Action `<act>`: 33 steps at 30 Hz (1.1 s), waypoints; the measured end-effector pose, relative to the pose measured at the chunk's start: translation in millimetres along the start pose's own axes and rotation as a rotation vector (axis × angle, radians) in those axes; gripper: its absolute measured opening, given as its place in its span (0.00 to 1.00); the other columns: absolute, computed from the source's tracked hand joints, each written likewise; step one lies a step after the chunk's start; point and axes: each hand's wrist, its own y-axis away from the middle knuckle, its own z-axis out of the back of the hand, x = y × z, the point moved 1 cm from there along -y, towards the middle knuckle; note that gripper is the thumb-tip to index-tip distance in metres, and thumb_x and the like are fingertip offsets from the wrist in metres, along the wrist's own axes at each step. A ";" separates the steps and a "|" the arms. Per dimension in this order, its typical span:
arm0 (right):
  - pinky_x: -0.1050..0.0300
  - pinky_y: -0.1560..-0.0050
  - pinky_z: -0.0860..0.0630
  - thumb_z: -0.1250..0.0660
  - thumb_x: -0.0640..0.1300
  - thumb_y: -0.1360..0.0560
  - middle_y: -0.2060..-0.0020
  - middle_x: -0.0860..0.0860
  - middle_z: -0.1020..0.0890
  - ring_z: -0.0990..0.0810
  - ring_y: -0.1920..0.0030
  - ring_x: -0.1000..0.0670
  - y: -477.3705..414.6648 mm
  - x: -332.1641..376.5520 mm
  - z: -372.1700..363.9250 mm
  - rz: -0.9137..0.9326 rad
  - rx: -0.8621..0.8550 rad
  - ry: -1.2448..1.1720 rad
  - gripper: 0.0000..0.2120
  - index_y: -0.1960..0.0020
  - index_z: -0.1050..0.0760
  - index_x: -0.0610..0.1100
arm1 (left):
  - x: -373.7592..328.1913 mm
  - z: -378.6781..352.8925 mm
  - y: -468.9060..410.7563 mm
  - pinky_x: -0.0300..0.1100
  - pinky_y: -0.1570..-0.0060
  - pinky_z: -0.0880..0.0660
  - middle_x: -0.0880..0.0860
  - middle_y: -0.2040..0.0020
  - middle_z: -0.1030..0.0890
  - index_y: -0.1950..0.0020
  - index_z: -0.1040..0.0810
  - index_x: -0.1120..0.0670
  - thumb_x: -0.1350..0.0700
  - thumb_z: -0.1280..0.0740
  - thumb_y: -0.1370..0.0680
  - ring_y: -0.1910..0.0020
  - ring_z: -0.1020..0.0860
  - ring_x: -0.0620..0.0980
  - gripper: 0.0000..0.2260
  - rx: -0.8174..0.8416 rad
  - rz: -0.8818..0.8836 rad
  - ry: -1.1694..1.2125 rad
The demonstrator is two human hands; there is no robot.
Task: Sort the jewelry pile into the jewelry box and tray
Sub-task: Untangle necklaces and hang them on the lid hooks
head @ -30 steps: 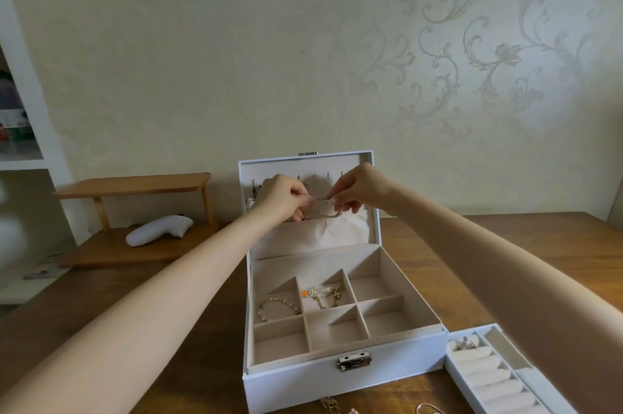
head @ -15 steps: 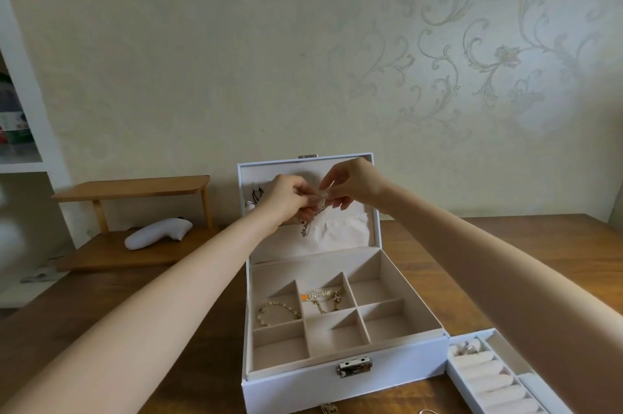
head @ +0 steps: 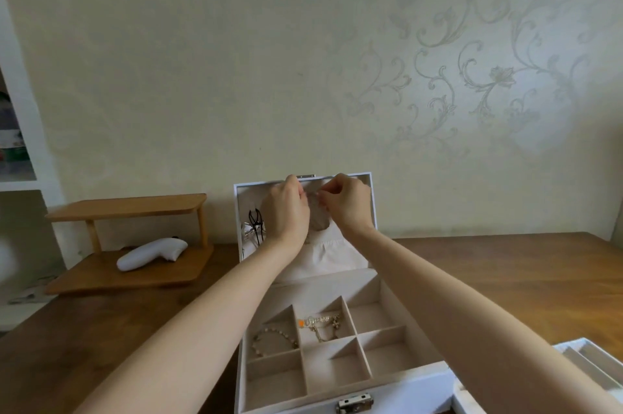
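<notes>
hands meet high against the upright cream-lined lid [head: 354, 245] of the white hinged jewelry box [head: 404, 386]. left hand [head: 286, 211] and right hand [head: 349, 202] each pinch a fine jewelry piece, hidden by the fingers, strung crosswise between them just under the lid's top edge. judged: hanging it is next, and the lid lies directly ahead, with both hands equally near.

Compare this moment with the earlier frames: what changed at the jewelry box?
Both hands rose up the open lid to its top edge: left hand and right hand now sit closer together, still pinching the chain, which is mostly hidden behind them. Unchanged: the bracelet and tagged necklace in their compartments, the black clip on the lid, the tray.
</notes>
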 end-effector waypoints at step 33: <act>0.53 0.60 0.24 0.33 0.32 0.31 0.67 0.46 0.19 0.22 0.63 0.49 18.2 -22.8 1.4 0.011 0.118 0.061 0.04 0.62 0.20 0.37 | 18.5 -19.3 20.2 0.46 0.62 0.28 0.54 0.60 0.18 0.57 0.22 0.57 0.61 0.34 0.24 0.57 0.22 0.56 0.03 0.161 -0.063 0.059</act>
